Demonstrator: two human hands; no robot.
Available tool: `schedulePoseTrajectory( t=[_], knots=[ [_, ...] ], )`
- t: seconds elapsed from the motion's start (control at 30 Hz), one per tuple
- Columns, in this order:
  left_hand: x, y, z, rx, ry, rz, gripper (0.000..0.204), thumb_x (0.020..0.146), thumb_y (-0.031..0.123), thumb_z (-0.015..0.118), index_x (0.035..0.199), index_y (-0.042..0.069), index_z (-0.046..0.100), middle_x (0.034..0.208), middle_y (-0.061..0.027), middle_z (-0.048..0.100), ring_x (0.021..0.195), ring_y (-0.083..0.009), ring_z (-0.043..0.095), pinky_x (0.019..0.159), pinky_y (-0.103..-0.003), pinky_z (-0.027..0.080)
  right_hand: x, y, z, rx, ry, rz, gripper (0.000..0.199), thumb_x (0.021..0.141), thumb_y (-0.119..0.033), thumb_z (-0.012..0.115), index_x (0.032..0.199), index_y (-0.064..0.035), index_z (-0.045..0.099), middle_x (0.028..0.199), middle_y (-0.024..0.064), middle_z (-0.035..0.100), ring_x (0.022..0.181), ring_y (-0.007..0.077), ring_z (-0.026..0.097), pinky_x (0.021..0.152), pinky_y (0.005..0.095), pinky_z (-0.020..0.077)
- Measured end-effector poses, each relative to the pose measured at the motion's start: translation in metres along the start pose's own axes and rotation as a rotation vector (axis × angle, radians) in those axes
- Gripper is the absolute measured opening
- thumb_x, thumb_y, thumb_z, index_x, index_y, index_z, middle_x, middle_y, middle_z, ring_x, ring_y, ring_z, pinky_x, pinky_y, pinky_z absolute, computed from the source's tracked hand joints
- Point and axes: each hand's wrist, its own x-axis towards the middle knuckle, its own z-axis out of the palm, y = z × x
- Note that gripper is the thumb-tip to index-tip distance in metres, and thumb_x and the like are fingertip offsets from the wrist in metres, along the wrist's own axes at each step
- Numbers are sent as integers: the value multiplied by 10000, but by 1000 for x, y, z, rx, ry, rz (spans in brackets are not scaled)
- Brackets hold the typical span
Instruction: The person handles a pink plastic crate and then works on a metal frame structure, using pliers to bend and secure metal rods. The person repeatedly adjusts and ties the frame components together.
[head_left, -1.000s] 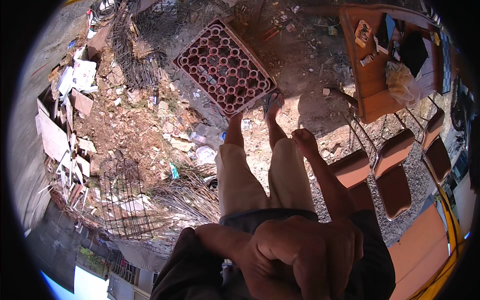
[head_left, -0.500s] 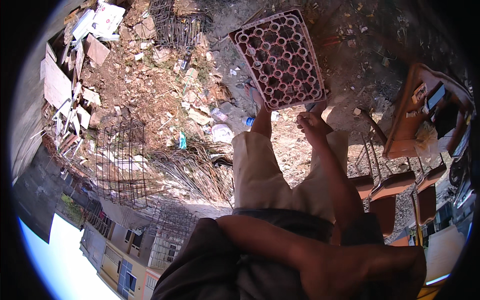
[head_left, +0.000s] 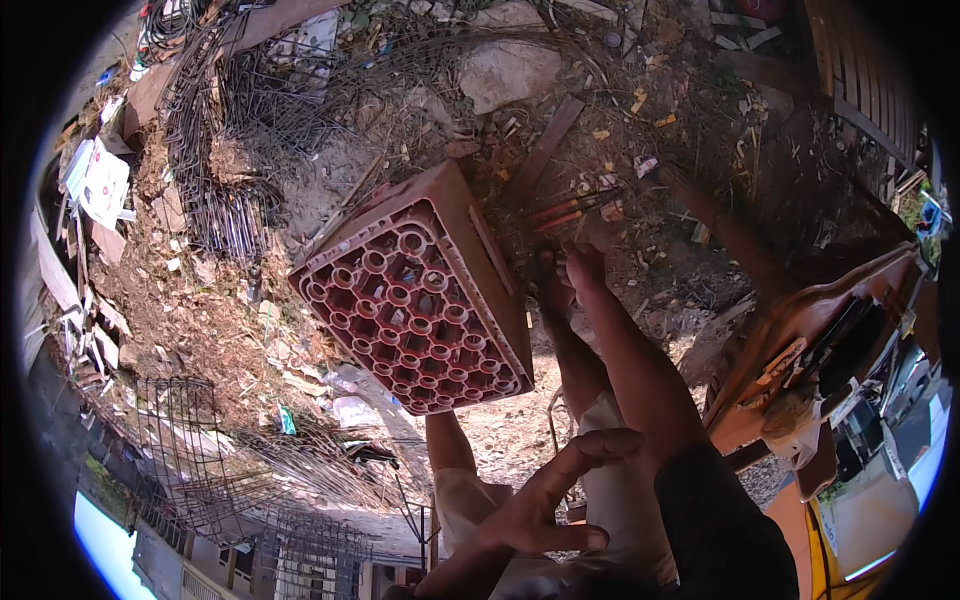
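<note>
A red plastic bottle crate (head_left: 420, 300) lies tilted on the dirt, its round cells facing me. My right hand (head_left: 585, 265) reaches down along my leg to the ground beside the crate's right edge, close to my foot. A red-handled tool (head_left: 565, 213) lies just beyond it. The hand's grip is too small to read. My left hand (head_left: 545, 500) hovers low in the view over my beige shorts (head_left: 470, 500), fingers spread and empty.
Rusty rebar cages and wire mesh (head_left: 215, 200) lie to the left, with more rebar and mesh (head_left: 180, 450) lower left. A pale stone (head_left: 505, 70) sits ahead. A brown wooden table (head_left: 800, 330) with clutter stands on the right. Rubble and paper scraps (head_left: 100, 180) cover the ground.
The view has swung, so the crate now sits at centre and larger. My right hand has stretched further down beside the crate. My left hand's fingers have spread apart.
</note>
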Motion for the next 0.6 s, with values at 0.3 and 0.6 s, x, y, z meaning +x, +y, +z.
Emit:
schedulePoseTrajectory(
  t=[0.3,0.6],
  knots=[
    [6,-88,-79,-159,615,-73,626,894,190,737,1412,-10,447,1435,-169,524,1330,-286,517,1133,-432,382,170,-11,14,-309,437,-88,714,896,-498,713,1274,89,566,1131,197,662,902,297,684,711,432,578],
    [-13,-86,-88,-224,766,43,413,953,119,674,1325,12,531,1307,-117,605,1188,-198,582,1057,-361,451,64,-50,42,270,316,131,608,910,-352,712,1331,32,500,1119,223,637,978,319,673,773,429,545]
  ],
)
